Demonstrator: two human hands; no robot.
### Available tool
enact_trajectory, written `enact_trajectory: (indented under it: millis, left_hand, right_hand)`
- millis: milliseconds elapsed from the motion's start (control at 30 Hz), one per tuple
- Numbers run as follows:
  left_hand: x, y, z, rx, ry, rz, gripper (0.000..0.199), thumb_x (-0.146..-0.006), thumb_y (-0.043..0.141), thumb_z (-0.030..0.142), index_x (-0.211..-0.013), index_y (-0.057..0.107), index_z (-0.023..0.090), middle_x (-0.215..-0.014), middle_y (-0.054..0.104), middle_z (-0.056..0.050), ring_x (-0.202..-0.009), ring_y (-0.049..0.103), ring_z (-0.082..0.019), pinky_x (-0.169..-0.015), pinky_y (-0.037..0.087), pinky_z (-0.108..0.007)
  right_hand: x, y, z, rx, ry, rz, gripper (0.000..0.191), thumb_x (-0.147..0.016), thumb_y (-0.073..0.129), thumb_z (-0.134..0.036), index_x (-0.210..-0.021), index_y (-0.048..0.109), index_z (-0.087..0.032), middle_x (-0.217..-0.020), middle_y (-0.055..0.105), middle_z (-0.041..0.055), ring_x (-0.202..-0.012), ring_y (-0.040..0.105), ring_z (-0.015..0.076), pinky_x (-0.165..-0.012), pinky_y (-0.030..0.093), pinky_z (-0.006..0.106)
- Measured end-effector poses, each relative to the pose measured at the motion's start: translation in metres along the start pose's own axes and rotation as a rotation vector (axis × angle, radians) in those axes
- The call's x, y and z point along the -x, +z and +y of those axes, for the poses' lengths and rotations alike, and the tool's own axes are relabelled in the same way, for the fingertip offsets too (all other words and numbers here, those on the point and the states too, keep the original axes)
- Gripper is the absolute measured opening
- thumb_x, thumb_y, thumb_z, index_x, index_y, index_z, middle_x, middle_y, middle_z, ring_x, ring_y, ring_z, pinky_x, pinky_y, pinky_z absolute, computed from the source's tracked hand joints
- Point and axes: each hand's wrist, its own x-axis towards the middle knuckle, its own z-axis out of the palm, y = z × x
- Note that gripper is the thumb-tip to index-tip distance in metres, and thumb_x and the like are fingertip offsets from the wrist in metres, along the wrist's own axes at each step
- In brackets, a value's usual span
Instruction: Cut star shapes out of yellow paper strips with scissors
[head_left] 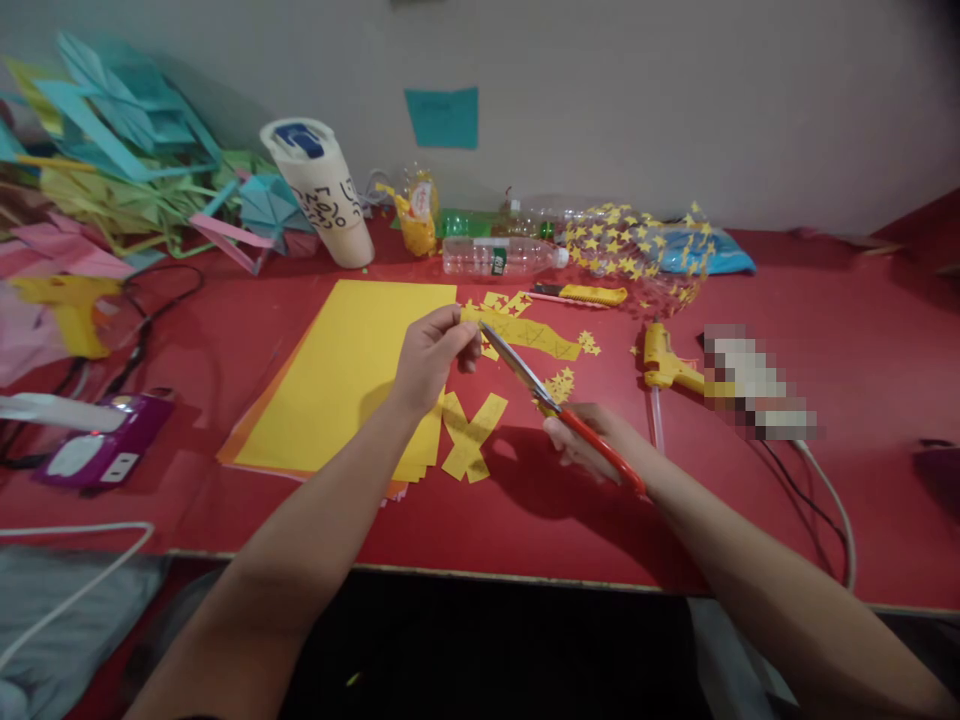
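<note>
My left hand [436, 355] pinches the left end of a yellow paper strip [532, 335] with star outlines drawn on it. In my right hand [592, 440] are red-handled scissors [555, 400], their blade tips at the strip beside my left fingertips. Small cut yellow stars [561, 384] lie under and to the right of the blades. Two crossed yellow strips [471, 435] rest on the red table [540, 520] below my left hand. A stack of yellow sheets [345, 370], with orange edges showing beneath, lies to the left, partly behind my left forearm.
Behind stand a white tumbler [322, 195] and lying plastic bottles [499, 258], one covered in stars [630, 240]. A yellow cutter [592, 294] lies in front of them. Glue guns are at right [664, 362] and left [75, 305], beside a purple power strip [105, 445]. Folded paper shapes [135, 120] fill the back left.
</note>
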Motion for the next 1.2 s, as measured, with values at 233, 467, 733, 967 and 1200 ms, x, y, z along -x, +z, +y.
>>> enact_trajectory:
  millis: [233, 467, 733, 967, 1200]
  left_hand:
    - [0.0003, -0.0031, 0.0041, 0.012, -0.035, 0.012, 0.018, -0.068, 0.053, 0.017, -0.051, 0.051, 0.016, -0.045, 0.052, 0.004, -0.036, 0.045, -0.003, -0.035, 0.037, -0.015]
    - [-0.0007, -0.0057, 0.0037, 0.002, -0.035, 0.012, 0.018, -0.067, 0.055, 0.02, -0.05, 0.052, 0.016, -0.044, 0.052, 0.004, -0.034, 0.043, -0.003, -0.033, 0.036, -0.015]
    - [-0.0005, -0.006, 0.003, 0.011, -0.031, 0.012, 0.017, -0.066, 0.055, 0.02, -0.049, 0.053, 0.017, -0.043, 0.051, 0.004, -0.034, 0.043, -0.003, -0.033, 0.035, -0.016]
    - [0.0, -0.0048, 0.0032, 0.026, -0.039, 0.015, 0.017, -0.066, 0.055, 0.021, -0.05, 0.054, 0.017, -0.043, 0.051, 0.003, -0.034, 0.043, -0.003, -0.032, 0.035, -0.016]
    - [-0.0021, -0.0077, 0.0005, 0.02, 0.013, 0.009, 0.018, -0.071, 0.054, 0.021, -0.054, 0.054, 0.017, -0.046, 0.054, 0.003, -0.036, 0.047, -0.004, -0.036, 0.038, -0.016]
  right_hand:
    - [-0.0012, -0.0014, 0.0018, 0.012, -0.081, -0.034, 0.048, -0.069, 0.057, -0.064, -0.058, 0.044, -0.02, -0.045, 0.045, -0.0045, -0.034, 0.037, 0.0053, -0.036, 0.033, 0.02]
    - [-0.0003, -0.0001, -0.0002, 0.027, -0.066, -0.025, 0.05, -0.068, 0.056, -0.066, -0.057, 0.042, -0.02, -0.045, 0.045, -0.0042, -0.034, 0.037, 0.0055, -0.035, 0.032, 0.02]
    - [-0.0002, -0.0007, -0.0006, 0.036, -0.076, -0.035, 0.049, -0.069, 0.056, -0.065, -0.056, 0.04, -0.021, -0.044, 0.042, -0.0052, -0.034, 0.037, 0.006, -0.033, 0.031, 0.02]
    - [-0.0007, -0.0004, 0.0001, 0.039, -0.051, -0.032, 0.047, -0.069, 0.057, -0.064, -0.057, 0.041, -0.021, -0.042, 0.039, -0.0069, -0.032, 0.038, 0.0063, -0.035, 0.034, 0.021]
    - [-0.0014, -0.0012, 0.0013, 0.03, -0.048, -0.028, 0.047, -0.069, 0.058, -0.063, -0.058, 0.042, -0.02, -0.042, 0.038, -0.007, -0.032, 0.039, 0.0071, -0.034, 0.032, 0.021]
